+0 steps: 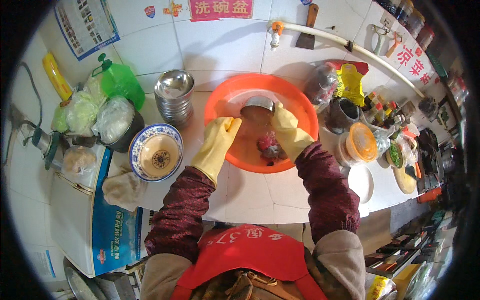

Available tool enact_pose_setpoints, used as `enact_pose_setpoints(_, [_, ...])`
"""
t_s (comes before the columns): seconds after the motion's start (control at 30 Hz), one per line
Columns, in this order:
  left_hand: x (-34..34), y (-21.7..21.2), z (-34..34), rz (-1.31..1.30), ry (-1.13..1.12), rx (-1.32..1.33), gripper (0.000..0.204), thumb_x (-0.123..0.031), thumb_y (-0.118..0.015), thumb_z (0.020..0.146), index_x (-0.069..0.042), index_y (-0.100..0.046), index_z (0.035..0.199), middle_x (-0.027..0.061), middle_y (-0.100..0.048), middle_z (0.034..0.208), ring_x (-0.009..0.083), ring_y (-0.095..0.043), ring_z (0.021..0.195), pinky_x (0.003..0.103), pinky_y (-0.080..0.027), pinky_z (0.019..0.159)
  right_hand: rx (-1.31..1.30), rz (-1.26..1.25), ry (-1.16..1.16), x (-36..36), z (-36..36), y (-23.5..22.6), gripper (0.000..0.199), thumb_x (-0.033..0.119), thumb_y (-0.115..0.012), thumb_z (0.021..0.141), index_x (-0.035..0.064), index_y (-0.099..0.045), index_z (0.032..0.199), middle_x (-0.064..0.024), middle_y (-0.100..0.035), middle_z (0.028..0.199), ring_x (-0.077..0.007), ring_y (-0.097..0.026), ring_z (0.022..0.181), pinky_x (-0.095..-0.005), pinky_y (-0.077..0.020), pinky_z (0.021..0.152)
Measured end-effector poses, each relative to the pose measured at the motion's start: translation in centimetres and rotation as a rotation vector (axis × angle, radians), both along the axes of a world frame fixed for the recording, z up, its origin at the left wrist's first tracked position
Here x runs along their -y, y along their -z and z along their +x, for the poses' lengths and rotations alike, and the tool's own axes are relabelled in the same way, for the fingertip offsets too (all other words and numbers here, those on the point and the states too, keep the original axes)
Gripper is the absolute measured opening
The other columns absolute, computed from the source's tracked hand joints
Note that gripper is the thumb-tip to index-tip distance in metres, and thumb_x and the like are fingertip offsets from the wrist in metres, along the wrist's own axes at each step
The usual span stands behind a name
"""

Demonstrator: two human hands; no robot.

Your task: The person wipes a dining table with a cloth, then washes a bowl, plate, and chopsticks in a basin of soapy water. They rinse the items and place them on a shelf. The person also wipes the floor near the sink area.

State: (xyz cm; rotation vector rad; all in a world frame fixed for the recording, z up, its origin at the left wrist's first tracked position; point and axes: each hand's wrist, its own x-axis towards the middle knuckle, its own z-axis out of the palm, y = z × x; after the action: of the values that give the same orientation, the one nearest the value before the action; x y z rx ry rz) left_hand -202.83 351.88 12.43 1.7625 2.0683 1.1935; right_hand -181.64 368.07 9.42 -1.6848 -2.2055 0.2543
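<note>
An orange plastic basin (212, 112) of cloudy water stands before me on the white tiled counter. Both my hands wear yellow rubber gloves. My right hand (290, 131) grips the right edge of a steel bowl (258, 105), which tilts in the basin. Over the basin's left rim, my left hand (217, 145) is closed with fingers curled; its palm is hidden, so anything inside cannot be seen. A dark red and grey scrubbing cloth or pad (270, 145) lies in the water near my right hand, its exact kind unclear.
Left of the basin are stacked steel bowls (174, 95), a blue-and-white bowl (156, 152), a crumpled cloth (123, 189) and a green sprayer bottle (122, 82). To the right stand an orange-lidded tub (361, 142), a white plate (360, 184) and a dark pot (342, 114).
</note>
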Motion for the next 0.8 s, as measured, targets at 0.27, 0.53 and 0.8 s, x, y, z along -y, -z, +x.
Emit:
enact_pose_setpoints(0.27, [-0.9, 1.9, -0.5, 0.046, -0.013, -0.080, 0.046, -0.048, -0.064, 0.106, -0.008, -0.075, 0.087, 0.0201, -0.075, 0.091, 0.0454, -0.073, 0.087, 0.057, -0.055, 0.076, 0.398, 0.594, -0.251, 3.0, 3.6, -6.7, 0.084, 0.026, -0.065, 0.100, 0.0119, -0.031, 0.176, -0.0100, -0.075, 0.108, -0.0295, -0.076, 0.096, -0.0489, -0.0619, 0.077])
enact_pose_setpoints(0.53, [0.1, -4.4, -2.9, 0.268, -0.150, 0.056, 0.042, -0.051, -0.064, 0.106, -0.012, -0.081, 0.105, 0.0186, -0.078, 0.094, 0.0429, -0.076, 0.092, 0.054, -0.058, 0.079, 0.416, 0.322, 0.053, 1.8, 2.9, -6.5, 0.077, 0.030, -0.070, 0.102, 0.0178, -0.041, 0.172, -0.0181, -0.076, 0.100, -0.0381, -0.078, 0.086, -0.0527, -0.0625, 0.078])
enact_pose_setpoints(0.8, [2.5, -15.1, -16.4, 0.173, -0.423, 0.103, 0.070, -0.060, -0.069, 0.104, -0.004, -0.071, 0.145, 0.0257, -0.073, 0.140, 0.0404, -0.072, 0.128, 0.046, -0.056, 0.108, -1.065, -0.648, -0.311, 5.7, -1.7, -12.4, 0.030, 0.033, -0.063, 0.108, 0.0063, -0.072, 0.118, 0.0012, -0.067, 0.093, -0.0073, -0.050, 0.068, -0.0270, -0.0412, 0.063])
